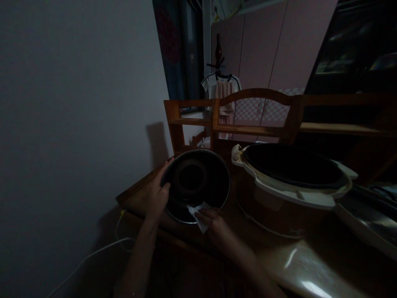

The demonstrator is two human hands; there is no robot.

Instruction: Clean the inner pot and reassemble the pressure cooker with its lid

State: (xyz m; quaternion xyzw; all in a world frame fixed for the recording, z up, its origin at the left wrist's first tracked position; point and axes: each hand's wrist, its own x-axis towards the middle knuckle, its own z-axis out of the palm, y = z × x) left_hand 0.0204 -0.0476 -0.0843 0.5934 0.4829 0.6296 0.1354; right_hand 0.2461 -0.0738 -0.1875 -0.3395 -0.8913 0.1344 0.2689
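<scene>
A round dark pot, likely the inner pot of a cooker, is tilted so that its opening faces me. My left hand grips its left rim, with the thumb inside and the fingers behind the wall. Pinched in my right hand is a white tissue, which lies over the pot's lower rim and reaches a little inside. To the right stands the body of a large cooker with a pale rim, a brown side and a dark round opening.
The wooden desk has a shelf frame along its back. A pale tray-like object lies right of the cooker. A white wall is close on the left, with a white cable below.
</scene>
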